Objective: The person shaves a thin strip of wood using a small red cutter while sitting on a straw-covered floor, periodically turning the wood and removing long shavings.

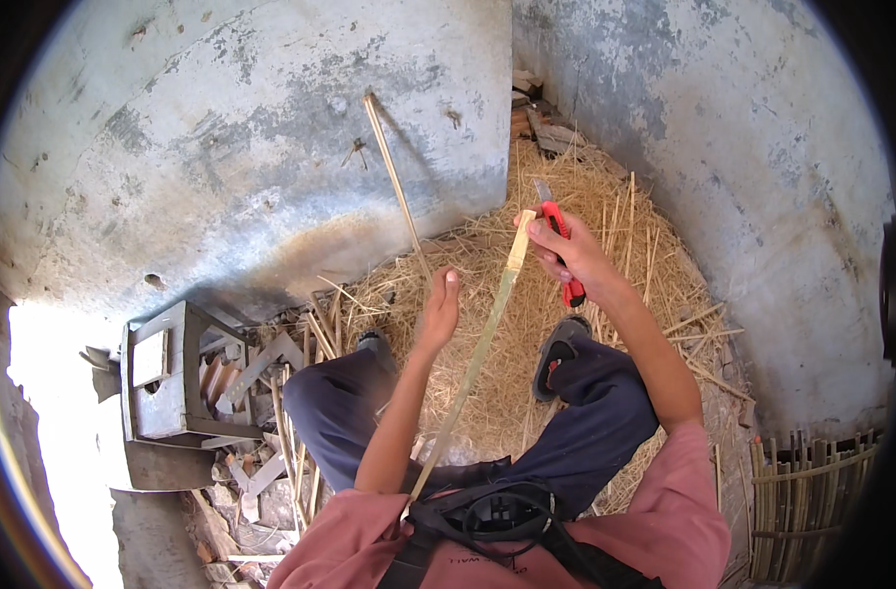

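Note:
In my right hand [571, 253] is a red utility knife [556, 224], its blade pointing up and away from me. The thumb and fingers of that hand also pinch the pale upper end of a green bamboo strip [489, 336]. This strip slants down to the left, to my waist. My left hand [440, 312] is closed, thumb up, round the lower end of a thin bamboo stick [397, 185], which rises toward the wall. A gap separates the left hand from the green strip.
Straw-like shavings [605, 187] cover the floor between and beyond my feet. A worn wooden frame [178, 368] stands left among scrap wood. A bamboo-slat basket [811, 491] is at the lower right. Peeling walls [300, 128] meet in the far corner.

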### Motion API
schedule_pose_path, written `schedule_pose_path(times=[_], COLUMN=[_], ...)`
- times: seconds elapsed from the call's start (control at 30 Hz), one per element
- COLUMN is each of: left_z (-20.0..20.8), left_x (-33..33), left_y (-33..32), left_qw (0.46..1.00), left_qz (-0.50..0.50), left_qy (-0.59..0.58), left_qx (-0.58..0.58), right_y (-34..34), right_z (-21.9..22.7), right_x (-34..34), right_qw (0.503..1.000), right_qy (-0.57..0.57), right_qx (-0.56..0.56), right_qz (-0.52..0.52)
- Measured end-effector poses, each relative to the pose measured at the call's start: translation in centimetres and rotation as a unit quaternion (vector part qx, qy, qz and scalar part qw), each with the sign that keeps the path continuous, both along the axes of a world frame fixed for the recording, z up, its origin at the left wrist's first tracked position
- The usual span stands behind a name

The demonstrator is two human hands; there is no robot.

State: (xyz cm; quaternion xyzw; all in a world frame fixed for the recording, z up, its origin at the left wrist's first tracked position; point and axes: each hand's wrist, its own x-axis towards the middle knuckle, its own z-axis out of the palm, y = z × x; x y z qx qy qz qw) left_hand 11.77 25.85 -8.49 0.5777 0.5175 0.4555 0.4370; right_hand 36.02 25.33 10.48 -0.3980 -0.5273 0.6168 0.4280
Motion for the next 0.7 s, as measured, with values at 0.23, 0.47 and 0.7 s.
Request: schedule_pose_path(times=[0.23,0.47,0.7], left_z=[0.8,9.1,12.0], left_x=[-4.9,-5.3,-4.7], left_y=[-2.2,-8.6,-11.9], left_qw=[0.975,0.895,0.912], left_qz=[-0.145,-0.358,-0.332], left_qy=[0.134,-0.071,-0.102], left_qx=[-0.101,-0.255,-0.218], right_y=[-0.1,0.8,0.4], right_z=[-0.5,-1.9,-1.3], right_x=[0.0,-0.8,-0.4], right_qw=[0.997,0.993,0.998], right_qy=[-0.042,-0.073,-0.017], right_qx=[0.021,-0.012,-0.003], right_qz=[-0.064,-0.093,-0.060])
